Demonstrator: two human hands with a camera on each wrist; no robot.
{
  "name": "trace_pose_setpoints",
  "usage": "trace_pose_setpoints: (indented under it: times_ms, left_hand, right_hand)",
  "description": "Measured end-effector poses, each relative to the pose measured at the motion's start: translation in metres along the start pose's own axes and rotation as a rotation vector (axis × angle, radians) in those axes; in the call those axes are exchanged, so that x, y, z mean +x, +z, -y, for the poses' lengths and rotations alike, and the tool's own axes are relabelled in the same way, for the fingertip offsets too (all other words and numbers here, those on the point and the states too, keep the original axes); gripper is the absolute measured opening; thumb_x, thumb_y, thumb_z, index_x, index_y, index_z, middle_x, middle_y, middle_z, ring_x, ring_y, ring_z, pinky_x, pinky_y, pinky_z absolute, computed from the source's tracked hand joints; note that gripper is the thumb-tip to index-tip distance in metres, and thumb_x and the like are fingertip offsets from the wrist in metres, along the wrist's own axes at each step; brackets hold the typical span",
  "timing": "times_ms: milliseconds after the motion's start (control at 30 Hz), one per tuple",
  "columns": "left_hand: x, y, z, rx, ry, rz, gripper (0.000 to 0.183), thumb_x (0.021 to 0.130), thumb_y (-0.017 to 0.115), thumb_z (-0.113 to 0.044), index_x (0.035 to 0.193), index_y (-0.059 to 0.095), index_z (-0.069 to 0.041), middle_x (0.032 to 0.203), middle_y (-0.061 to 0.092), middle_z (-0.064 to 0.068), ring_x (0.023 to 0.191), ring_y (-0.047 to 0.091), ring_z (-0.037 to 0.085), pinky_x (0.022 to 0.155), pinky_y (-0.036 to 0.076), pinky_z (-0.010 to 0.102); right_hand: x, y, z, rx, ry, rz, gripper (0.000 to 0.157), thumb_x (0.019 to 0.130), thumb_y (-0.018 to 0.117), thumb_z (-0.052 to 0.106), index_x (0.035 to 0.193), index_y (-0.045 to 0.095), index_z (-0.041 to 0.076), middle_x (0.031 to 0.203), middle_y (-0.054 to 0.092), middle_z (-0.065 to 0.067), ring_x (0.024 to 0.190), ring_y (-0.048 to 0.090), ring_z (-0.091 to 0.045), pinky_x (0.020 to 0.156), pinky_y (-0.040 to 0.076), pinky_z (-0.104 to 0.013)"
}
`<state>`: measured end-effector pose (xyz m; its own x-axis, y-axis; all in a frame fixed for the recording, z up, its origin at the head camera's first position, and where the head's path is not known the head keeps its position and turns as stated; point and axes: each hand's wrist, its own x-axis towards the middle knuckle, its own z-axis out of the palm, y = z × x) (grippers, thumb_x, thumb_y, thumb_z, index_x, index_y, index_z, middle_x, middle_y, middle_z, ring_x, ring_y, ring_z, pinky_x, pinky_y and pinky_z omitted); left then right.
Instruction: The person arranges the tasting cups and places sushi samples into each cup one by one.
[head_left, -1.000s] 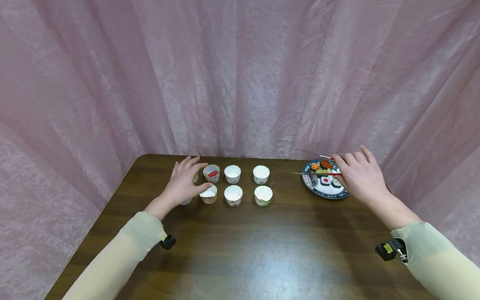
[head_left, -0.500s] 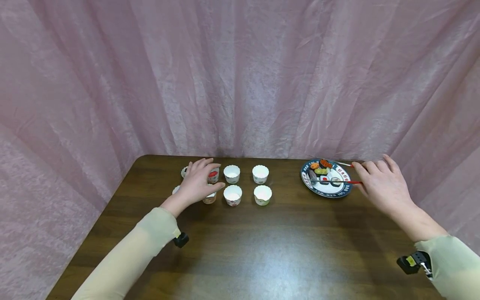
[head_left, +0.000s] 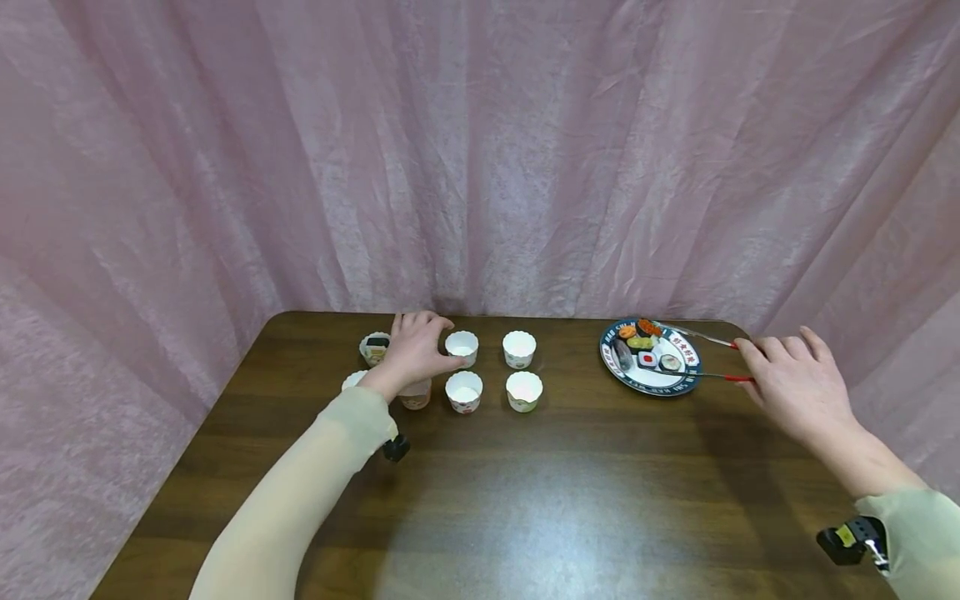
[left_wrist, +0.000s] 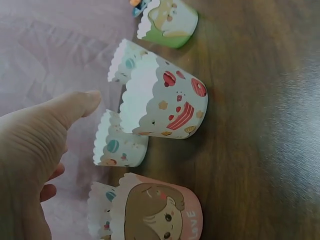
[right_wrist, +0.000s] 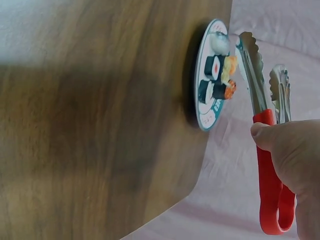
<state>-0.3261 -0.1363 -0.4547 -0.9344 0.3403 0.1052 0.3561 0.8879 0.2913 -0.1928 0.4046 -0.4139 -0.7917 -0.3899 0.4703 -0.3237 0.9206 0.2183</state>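
Note:
My left hand (head_left: 411,348) hovers over the left part of a group of paper baking cups, thumb and fingers spread and holding nothing. Its fingertips come near the white back-row cup (head_left: 462,350); one back-row cup is hidden beneath the hand. A pink cup with a cartoon girl (left_wrist: 160,210) and a white cup with cake pictures (left_wrist: 170,102) stand close to the thumb. My right hand (head_left: 806,387) grips red-handled metal tongs (right_wrist: 267,165), their arms apart. Over the round plate (head_left: 651,391) the tongs' tips reach, with nothing between them. Several toy sushi pieces (head_left: 647,360) lie there.
The far-left back cup (head_left: 375,350) contains a dark and yellow piece. More white cups stand at the right of the group, among them a green-based one (head_left: 523,392). Behind the brown wooden table (head_left: 480,483) hangs a pink curtain (head_left: 480,167).
My left hand has moved right across the cups, uncovering the far-left back cup and covering the one beside it. My right hand has drawn the tongs right and toward me.

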Motion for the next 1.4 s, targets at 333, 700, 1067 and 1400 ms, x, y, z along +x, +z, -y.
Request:
trace_pose_setpoints:
  times_ms: [333, 700, 1067, 1400]
  left_hand:
    - [0.016, 0.011, -0.002, 0.028, -0.087, 0.064, 0.08, 0.082, 0.074, -0.066, 0.141, 0.06, -0.014, 0.161, 0.031, 0.017, 0.15, 0.016, 0.042, 0.117, -0.005, 0.067]
    - [0.03, 0.024, 0.006, 0.019, -0.136, 0.132, 0.086, 0.08, 0.073, -0.07, 0.144, 0.058, -0.016, 0.165, 0.023, 0.017, 0.153, 0.006, 0.043, 0.115, -0.009, 0.07]
    - [0.038, 0.03, 0.008, 0.052, -0.117, 0.132, 0.082, 0.077, 0.074, -0.07, 0.139, 0.062, -0.019, 0.164, 0.025, 0.017, 0.152, 0.009, 0.043, 0.116, -0.007, 0.069]
    - [0.034, 0.027, 0.005, 0.053, -0.096, 0.123, 0.076, 0.078, 0.076, -0.062, 0.137, 0.063, -0.016, 0.163, 0.027, 0.019, 0.152, 0.012, 0.043, 0.117, -0.004, 0.068]
  right_hand:
    - [-0.011, 0.004, -0.012, -0.013, 0.013, 0.036, 0.059, 0.068, 0.087, 0.013, 0.12, 0.063, -0.001, 0.103, 0.065, -0.023, 0.097, 0.057, -0.05, 0.106, 0.029, -0.07]
    - [-0.009, 0.001, -0.02, -0.074, -0.034, 0.13, 0.051, 0.071, 0.086, 0.008, 0.117, 0.066, 0.0, 0.101, 0.064, -0.02, 0.097, 0.057, -0.049, 0.104, 0.028, -0.073]
    - [0.001, -0.003, -0.028, -0.101, -0.028, 0.163, 0.037, 0.071, 0.084, 0.003, 0.105, 0.071, 0.004, 0.087, 0.062, -0.013, 0.091, 0.057, -0.046, 0.101, 0.03, -0.073]
    - [0.012, -0.001, -0.032, -0.11, -0.009, 0.246, 0.034, 0.073, 0.085, 0.007, 0.105, 0.073, 0.007, 0.087, 0.062, -0.011, 0.09, 0.058, -0.043, 0.099, 0.031, -0.072]
